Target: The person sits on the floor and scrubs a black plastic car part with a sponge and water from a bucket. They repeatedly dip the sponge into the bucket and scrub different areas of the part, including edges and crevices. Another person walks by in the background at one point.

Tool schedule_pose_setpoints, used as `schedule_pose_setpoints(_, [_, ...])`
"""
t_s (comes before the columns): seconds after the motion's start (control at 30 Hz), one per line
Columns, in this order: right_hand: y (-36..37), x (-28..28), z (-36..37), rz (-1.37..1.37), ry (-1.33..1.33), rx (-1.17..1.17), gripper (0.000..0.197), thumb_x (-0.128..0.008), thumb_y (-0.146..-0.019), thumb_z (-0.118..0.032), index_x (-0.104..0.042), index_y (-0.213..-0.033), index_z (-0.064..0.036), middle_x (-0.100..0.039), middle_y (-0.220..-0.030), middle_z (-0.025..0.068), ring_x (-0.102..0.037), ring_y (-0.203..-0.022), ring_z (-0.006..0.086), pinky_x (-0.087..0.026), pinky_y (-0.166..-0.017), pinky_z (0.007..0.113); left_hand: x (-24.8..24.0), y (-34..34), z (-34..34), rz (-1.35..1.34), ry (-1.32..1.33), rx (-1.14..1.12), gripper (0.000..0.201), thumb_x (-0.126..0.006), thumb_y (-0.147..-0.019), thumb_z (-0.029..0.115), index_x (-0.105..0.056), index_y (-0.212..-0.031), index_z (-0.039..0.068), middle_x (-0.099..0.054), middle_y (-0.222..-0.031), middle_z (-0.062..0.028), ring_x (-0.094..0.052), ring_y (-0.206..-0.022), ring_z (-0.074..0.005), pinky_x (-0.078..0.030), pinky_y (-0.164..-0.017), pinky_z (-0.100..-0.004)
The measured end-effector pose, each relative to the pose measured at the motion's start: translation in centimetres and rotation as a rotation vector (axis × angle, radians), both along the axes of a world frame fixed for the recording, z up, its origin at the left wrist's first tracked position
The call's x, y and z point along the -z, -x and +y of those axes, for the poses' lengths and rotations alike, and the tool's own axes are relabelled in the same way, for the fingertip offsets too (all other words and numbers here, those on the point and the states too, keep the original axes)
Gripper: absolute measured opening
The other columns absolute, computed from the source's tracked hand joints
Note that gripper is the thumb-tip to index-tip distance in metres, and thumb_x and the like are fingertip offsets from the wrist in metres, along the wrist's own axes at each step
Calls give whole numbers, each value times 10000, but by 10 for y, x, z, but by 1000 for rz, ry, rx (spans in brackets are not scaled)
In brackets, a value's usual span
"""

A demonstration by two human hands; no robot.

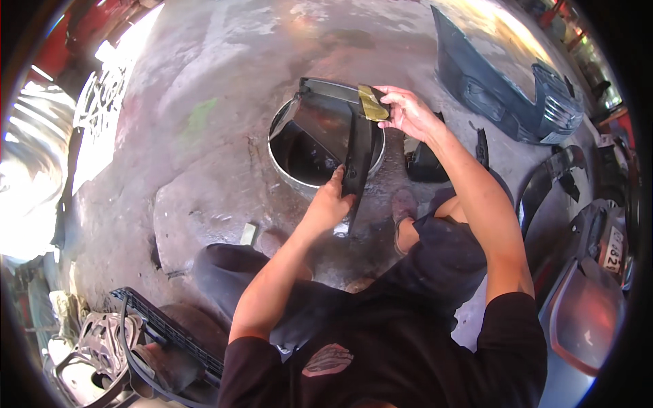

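Observation:
A black angled plastic trim piece [359, 153], like a car body part, lies across the rim of a round basin [284, 170] with a dark inside. My left hand [330, 204] grips its near arm, thumb and fingers closed around the edge. At the far right corner of the piece, my right hand [407, 114] pinches a folded yellow-gold sheet [372, 103] that looks like sandpaper. The sheet lies against the top of the trim. Part of the basin's inside is hidden under the piece.
A dark car bumper [490, 102] lies on the floor at the far right. Black plastic pieces [425, 163] rest right of the basin. More car parts [588, 306] crowd the right edge. At lower left stand a black grille [166, 333] and metal parts. A small pale block [248, 234] lies near my leg.

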State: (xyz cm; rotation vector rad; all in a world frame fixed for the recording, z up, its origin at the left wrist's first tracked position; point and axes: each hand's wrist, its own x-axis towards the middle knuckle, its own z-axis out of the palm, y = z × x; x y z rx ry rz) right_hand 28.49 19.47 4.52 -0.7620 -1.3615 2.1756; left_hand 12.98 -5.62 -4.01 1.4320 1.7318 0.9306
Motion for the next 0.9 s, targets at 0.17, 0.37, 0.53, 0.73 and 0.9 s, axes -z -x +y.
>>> schedule_pose_setpoints(0.17, [5,3,-6,19,0,-16,387,-514,-1011,-111,-530,-1375,19,-675,-1229,177,-713,-1030,270,-604,-881,444,-42,16,1,494,58,-74,322,-684,-928,193,-677,-1200,22,-728,-887,-249,-710,-813,-450,-580,-749,-516])
schedule_pose_setpoints(0.37, [27,-2,-33,110,68,-21,409,-497,-1030,-113,-494,-1404,55,-661,-1260,202,-707,-1077,304,-608,-931,464,-96,15,44,-292,-279,-368,503,-782,-903,205,-599,-1304,-37,-725,-816,-144,-712,-674,-222,-574,-594,-333])
schedule_pose_setpoints(0.53, [35,-20,-57,-19,-53,-68,432,-505,-1056,-146,-468,-1448,32,-651,-1261,195,-730,-961,294,-616,-865,438,-84,32,72,-581,-316,-334,449,-727,-937,116,-584,-1318,-74,-739,-938,-112,-685,-698,-142,-566,-568,-263])
schedule_pose_setpoints(0.73, [32,-23,-60,-109,-295,-176,631,-599,-1017,-168,-364,-1573,17,-657,-1224,159,-706,-958,200,-590,-858,354,-82,39,78,-840,-247,-352,325,-633,-954,87,-644,-1244,-58,-734,-947,-107,-683,-738,-142,-604,-614,-286])
schedule_pose_setpoints(0.9, [33,-25,-59,-174,-487,-216,656,-614,-977,-143,-386,-1577,-8,-671,-1167,99,-654,-981,130,-550,-854,312,-83,43,81,-1027,-244,-329,370,-670,-1003,207,-623,-1268,-48,-716,-977,-87,-683,-797,-143,-625,-713,-293])
